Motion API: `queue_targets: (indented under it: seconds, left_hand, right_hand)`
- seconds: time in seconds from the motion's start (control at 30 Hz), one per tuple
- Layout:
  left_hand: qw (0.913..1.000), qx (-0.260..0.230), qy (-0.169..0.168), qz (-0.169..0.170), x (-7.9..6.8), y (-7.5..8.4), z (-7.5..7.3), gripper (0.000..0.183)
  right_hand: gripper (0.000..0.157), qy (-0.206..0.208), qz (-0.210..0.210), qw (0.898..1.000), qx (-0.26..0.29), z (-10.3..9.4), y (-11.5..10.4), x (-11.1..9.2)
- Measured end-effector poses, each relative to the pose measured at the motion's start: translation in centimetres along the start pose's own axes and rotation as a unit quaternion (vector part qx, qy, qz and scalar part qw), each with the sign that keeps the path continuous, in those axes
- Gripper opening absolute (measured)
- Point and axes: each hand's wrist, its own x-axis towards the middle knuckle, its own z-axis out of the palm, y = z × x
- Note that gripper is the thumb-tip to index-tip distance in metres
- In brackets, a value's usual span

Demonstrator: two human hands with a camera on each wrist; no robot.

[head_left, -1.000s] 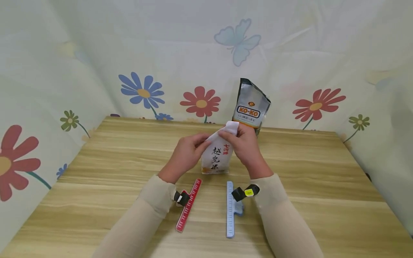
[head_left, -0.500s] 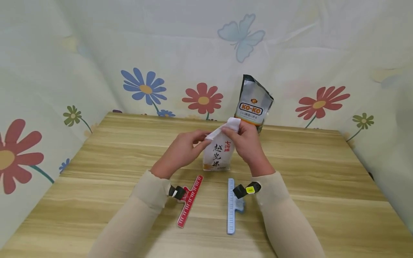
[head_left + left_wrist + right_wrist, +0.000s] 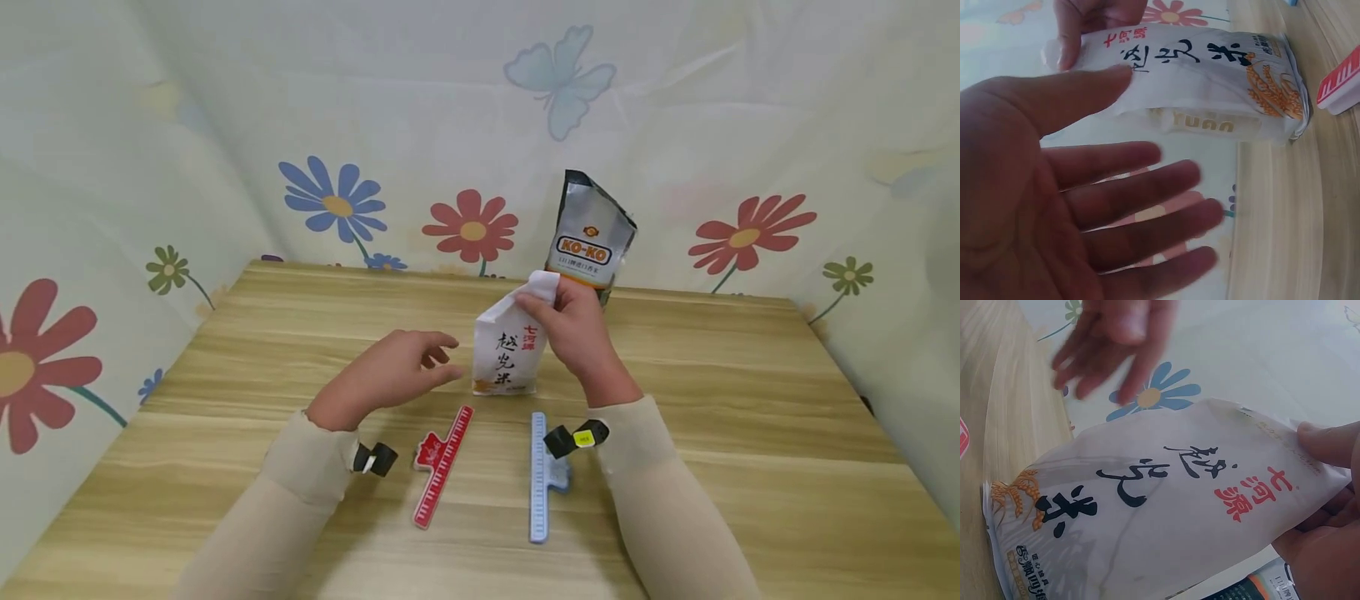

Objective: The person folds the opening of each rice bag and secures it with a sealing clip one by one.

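A white rice bag [image 3: 504,354] with black and red characters stands upright on the table, its top edge folded over at a slant. My right hand [image 3: 576,325] pinches the bag's upper right corner between thumb and fingers. To the left of the bag, apart from it, is my left hand [image 3: 401,371], its fingers spread and holding nothing; the left wrist view shows the open palm [image 3: 1029,206] beside the bag. Nearer to me lie a red sealing clip [image 3: 444,467] with a piano-key pattern and a light blue clip [image 3: 538,479], partly hidden by the right wrist camera.
A silver and black KO-KO bag [image 3: 588,233] stands behind the white bag, close to the back edge of the wooden table [image 3: 697,467]. A flowered cloth [image 3: 420,100] hangs behind and beside the table.
My left hand has let go of the bag's top left edge and moved left and toward me. The right hand keeps its pinch on the bag.
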Motion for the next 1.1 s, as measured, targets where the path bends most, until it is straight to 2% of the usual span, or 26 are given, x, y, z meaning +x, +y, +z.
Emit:
queue_targets:
  seconds: [0.2, 0.6, 0.93, 1.1]
  left_hand:
    - [0.9975, 0.025, -0.065, -0.001, -0.7, -0.2, -0.3, 0.045]
    - [0.989, 0.052, -0.133, -0.039, -1.1, -0.2, -0.1, 0.036]
    - [0.9819, 0.058, -0.165, -0.072, -1.0, -0.5, 0.9, 0.017]
    - [0.9821, 0.054, -0.169, -0.063, -1.1, -0.6, 1.3, 0.019]
  right_hand:
    - [0.029, -0.004, 0.003, 1.0, 0.0, 0.1, 0.1, 0.1]
    - [0.028, -0.008, 0.003, 1.0, 0.001, 0.0, 0.1, 0.1]
    - [0.029, -0.01, 0.002, 1.0, -0.003, -0.1, 0.2, 0.0]
    - [0.029, -0.011, 0.005, 1.0, -0.005, -0.1, 0.3, 0.0]
